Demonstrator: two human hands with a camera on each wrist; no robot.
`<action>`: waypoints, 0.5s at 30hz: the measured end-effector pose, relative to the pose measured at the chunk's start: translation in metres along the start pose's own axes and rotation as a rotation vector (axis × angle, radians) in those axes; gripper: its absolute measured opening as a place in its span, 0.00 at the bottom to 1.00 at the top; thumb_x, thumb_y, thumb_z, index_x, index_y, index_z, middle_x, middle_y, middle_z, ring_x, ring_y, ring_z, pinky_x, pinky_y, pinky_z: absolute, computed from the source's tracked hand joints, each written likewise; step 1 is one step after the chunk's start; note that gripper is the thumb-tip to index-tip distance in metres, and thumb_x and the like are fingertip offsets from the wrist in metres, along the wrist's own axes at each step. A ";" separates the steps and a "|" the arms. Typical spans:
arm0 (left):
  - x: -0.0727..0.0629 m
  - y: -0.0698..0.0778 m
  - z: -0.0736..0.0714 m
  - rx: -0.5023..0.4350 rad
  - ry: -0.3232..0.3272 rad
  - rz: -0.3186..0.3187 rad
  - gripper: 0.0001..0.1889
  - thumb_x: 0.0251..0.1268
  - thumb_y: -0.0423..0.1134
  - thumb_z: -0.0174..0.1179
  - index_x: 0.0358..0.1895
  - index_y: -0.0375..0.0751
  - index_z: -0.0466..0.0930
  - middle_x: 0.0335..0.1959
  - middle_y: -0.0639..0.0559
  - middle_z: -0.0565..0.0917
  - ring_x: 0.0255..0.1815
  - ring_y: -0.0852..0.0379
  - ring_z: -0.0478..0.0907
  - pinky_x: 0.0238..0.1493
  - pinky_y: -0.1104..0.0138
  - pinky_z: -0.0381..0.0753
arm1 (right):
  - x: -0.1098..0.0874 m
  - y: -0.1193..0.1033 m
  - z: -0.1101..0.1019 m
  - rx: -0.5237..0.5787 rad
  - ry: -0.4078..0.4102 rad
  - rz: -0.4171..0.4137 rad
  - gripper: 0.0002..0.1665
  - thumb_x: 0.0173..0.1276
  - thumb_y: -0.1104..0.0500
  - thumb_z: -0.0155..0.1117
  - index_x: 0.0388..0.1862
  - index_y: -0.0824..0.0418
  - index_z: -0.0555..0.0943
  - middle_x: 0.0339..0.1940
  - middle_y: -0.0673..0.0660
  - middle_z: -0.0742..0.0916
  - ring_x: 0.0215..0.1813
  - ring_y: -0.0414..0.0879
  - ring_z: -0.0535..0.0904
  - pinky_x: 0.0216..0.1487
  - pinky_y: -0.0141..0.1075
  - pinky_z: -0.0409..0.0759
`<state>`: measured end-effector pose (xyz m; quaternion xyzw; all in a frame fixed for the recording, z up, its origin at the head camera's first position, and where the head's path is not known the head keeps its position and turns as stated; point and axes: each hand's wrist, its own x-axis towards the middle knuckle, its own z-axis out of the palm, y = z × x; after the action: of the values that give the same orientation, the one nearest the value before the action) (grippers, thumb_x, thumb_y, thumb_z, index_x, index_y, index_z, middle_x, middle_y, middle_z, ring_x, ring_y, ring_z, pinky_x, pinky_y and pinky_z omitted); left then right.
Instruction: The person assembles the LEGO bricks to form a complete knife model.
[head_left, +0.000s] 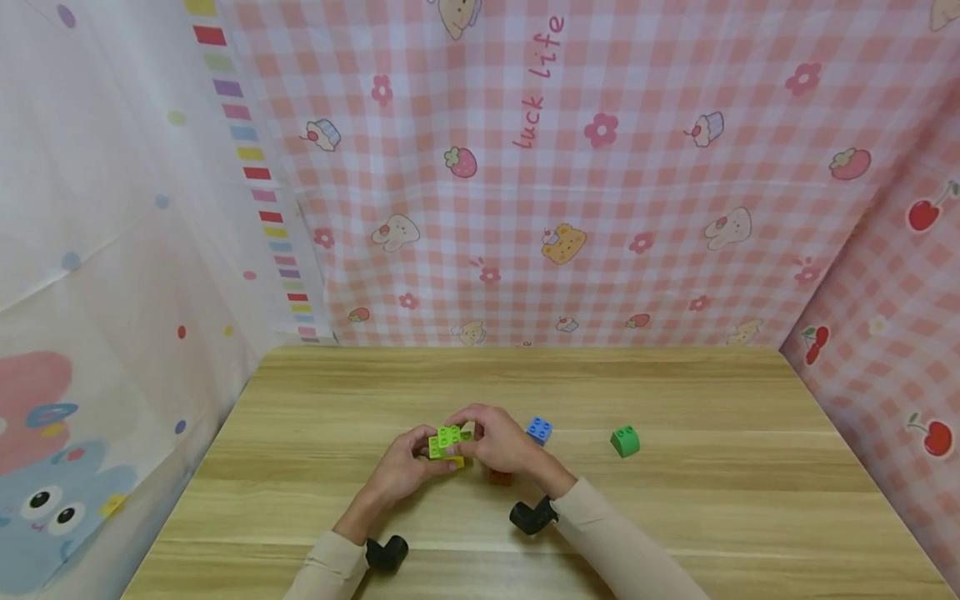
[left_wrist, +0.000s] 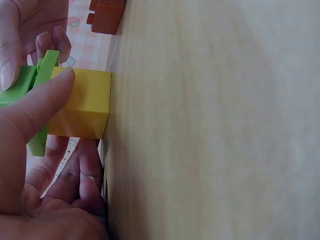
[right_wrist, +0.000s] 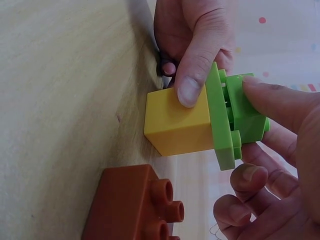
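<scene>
My left hand (head_left: pixel 400 468) grips a yellow toy brick (right_wrist: pixel 172 122) that stands on the table, its thumb lying along the side. A thin green plate (right_wrist: pixel 220 125) caps the yellow brick, jutting out past it. Above that plate, my right hand (head_left: pixel 501 440) pinches a small light green brick (right_wrist: pixel 246 110) between thumb and fingers. Plate studs show in a narrow gap under this green brick in the right wrist view. Close beneath the right hand, a brown brick (right_wrist: pixel 120 202) with round studs rests on the table.
A blue brick (head_left: pixel 539 430) lies just right of my right hand. Farther right is a green brick with a curved top (head_left: pixel 625 442). Printed cloth (head_left: pixel 540 192) hangs behind the wooden table (head_left: pixel 300 400) and at both sides. Black wrist mounts (head_left: pixel 533 517) sit on both wrists.
</scene>
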<state>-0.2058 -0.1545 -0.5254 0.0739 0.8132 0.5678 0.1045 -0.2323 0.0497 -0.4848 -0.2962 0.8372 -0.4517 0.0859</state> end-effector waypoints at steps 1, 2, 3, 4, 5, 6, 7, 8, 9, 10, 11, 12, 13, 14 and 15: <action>0.000 0.000 0.000 0.000 -0.001 -0.001 0.17 0.53 0.36 0.74 0.45 0.41 0.79 0.42 0.52 0.85 0.42 0.55 0.80 0.47 0.60 0.74 | 0.000 0.000 0.000 0.000 0.000 -0.001 0.15 0.63 0.60 0.73 0.49 0.54 0.85 0.46 0.49 0.85 0.28 0.43 0.73 0.27 0.30 0.70; 0.000 0.000 0.000 -0.001 -0.001 -0.002 0.17 0.53 0.36 0.74 0.45 0.41 0.79 0.42 0.52 0.85 0.42 0.55 0.80 0.48 0.60 0.74 | 0.000 0.001 0.000 0.000 0.001 -0.003 0.15 0.63 0.60 0.73 0.50 0.55 0.85 0.46 0.49 0.85 0.28 0.43 0.73 0.27 0.30 0.70; 0.000 0.000 0.000 -0.001 -0.002 -0.002 0.17 0.53 0.36 0.74 0.45 0.41 0.79 0.42 0.52 0.85 0.42 0.55 0.79 0.48 0.60 0.74 | 0.000 0.001 0.000 -0.001 0.002 -0.003 0.15 0.63 0.60 0.73 0.50 0.55 0.85 0.46 0.49 0.85 0.28 0.43 0.73 0.27 0.30 0.70; 0.000 0.000 0.001 -0.001 -0.002 -0.001 0.17 0.53 0.36 0.75 0.45 0.41 0.79 0.42 0.52 0.85 0.43 0.55 0.79 0.48 0.60 0.74 | 0.000 0.001 0.001 -0.002 0.003 -0.003 0.15 0.63 0.60 0.73 0.50 0.55 0.85 0.46 0.50 0.85 0.28 0.42 0.73 0.27 0.30 0.70; 0.000 0.000 0.001 0.000 -0.001 -0.001 0.17 0.53 0.37 0.75 0.45 0.41 0.79 0.42 0.53 0.85 0.43 0.55 0.80 0.47 0.60 0.74 | 0.000 0.002 0.001 -0.003 0.003 -0.003 0.15 0.63 0.60 0.73 0.50 0.55 0.85 0.46 0.50 0.85 0.28 0.42 0.73 0.27 0.31 0.70; 0.001 -0.001 0.001 0.004 0.000 0.003 0.17 0.53 0.37 0.75 0.45 0.41 0.79 0.42 0.52 0.85 0.42 0.55 0.80 0.47 0.60 0.75 | 0.000 0.002 0.001 -0.003 0.004 -0.001 0.15 0.63 0.60 0.73 0.50 0.55 0.85 0.46 0.50 0.85 0.28 0.41 0.72 0.27 0.31 0.70; 0.001 -0.001 0.001 0.004 0.002 0.003 0.18 0.53 0.37 0.75 0.45 0.41 0.79 0.42 0.53 0.85 0.42 0.55 0.80 0.47 0.60 0.75 | -0.001 0.003 0.001 -0.004 0.005 0.002 0.15 0.63 0.59 0.73 0.50 0.54 0.85 0.46 0.50 0.85 0.28 0.41 0.72 0.28 0.31 0.70; 0.001 0.000 0.001 0.005 0.003 0.004 0.17 0.53 0.37 0.75 0.45 0.41 0.79 0.42 0.53 0.85 0.42 0.55 0.80 0.47 0.60 0.75 | -0.001 0.003 0.001 -0.004 0.006 0.006 0.16 0.63 0.59 0.73 0.50 0.54 0.85 0.47 0.50 0.85 0.29 0.41 0.72 0.28 0.31 0.70; 0.001 0.000 0.001 0.006 0.005 0.005 0.17 0.53 0.37 0.75 0.45 0.41 0.79 0.41 0.53 0.85 0.42 0.55 0.80 0.47 0.60 0.75 | -0.001 0.002 0.001 -0.003 0.006 0.009 0.16 0.63 0.59 0.73 0.50 0.54 0.85 0.47 0.50 0.85 0.29 0.40 0.72 0.28 0.31 0.70; 0.001 0.000 0.001 0.009 0.008 0.006 0.17 0.53 0.37 0.75 0.45 0.41 0.79 0.41 0.53 0.85 0.42 0.55 0.80 0.47 0.60 0.75 | -0.002 0.003 0.001 -0.002 0.007 0.011 0.16 0.63 0.58 0.73 0.50 0.54 0.85 0.47 0.50 0.85 0.29 0.40 0.72 0.28 0.31 0.71; 0.001 0.000 0.001 0.013 0.009 0.007 0.17 0.53 0.37 0.75 0.45 0.41 0.79 0.41 0.53 0.85 0.42 0.55 0.80 0.47 0.61 0.75 | -0.002 0.003 0.001 -0.001 0.008 0.013 0.16 0.63 0.58 0.73 0.50 0.54 0.85 0.47 0.50 0.85 0.29 0.40 0.72 0.28 0.31 0.71; 0.001 -0.001 0.001 0.016 0.009 0.009 0.17 0.53 0.37 0.75 0.45 0.41 0.79 0.41 0.53 0.85 0.42 0.55 0.80 0.47 0.61 0.75 | -0.002 0.003 0.001 0.000 0.009 0.015 0.16 0.64 0.58 0.73 0.50 0.54 0.85 0.48 0.50 0.84 0.29 0.40 0.72 0.28 0.31 0.71; 0.001 -0.001 0.001 0.016 0.011 0.006 0.17 0.53 0.37 0.75 0.45 0.42 0.79 0.41 0.53 0.85 0.42 0.56 0.80 0.47 0.61 0.75 | -0.002 0.003 0.001 -0.001 0.009 0.017 0.16 0.64 0.58 0.73 0.50 0.54 0.85 0.48 0.50 0.84 0.29 0.40 0.72 0.29 0.31 0.71; 0.000 -0.001 0.001 0.019 0.010 0.008 0.17 0.53 0.38 0.75 0.45 0.42 0.79 0.41 0.53 0.85 0.42 0.56 0.80 0.47 0.61 0.75 | -0.002 0.003 0.001 -0.002 0.009 0.017 0.16 0.64 0.58 0.73 0.50 0.54 0.85 0.48 0.50 0.84 0.29 0.41 0.72 0.29 0.31 0.71; 0.000 -0.001 0.001 0.021 0.009 0.010 0.17 0.53 0.38 0.75 0.45 0.41 0.79 0.41 0.53 0.85 0.42 0.56 0.80 0.47 0.62 0.75 | -0.002 0.004 0.002 -0.004 0.010 0.018 0.15 0.64 0.58 0.73 0.50 0.54 0.85 0.49 0.50 0.84 0.29 0.40 0.72 0.29 0.31 0.71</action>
<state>-0.2057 -0.1535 -0.5264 0.0765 0.8190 0.5602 0.0974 -0.2318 0.0511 -0.4888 -0.2863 0.8412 -0.4508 0.0853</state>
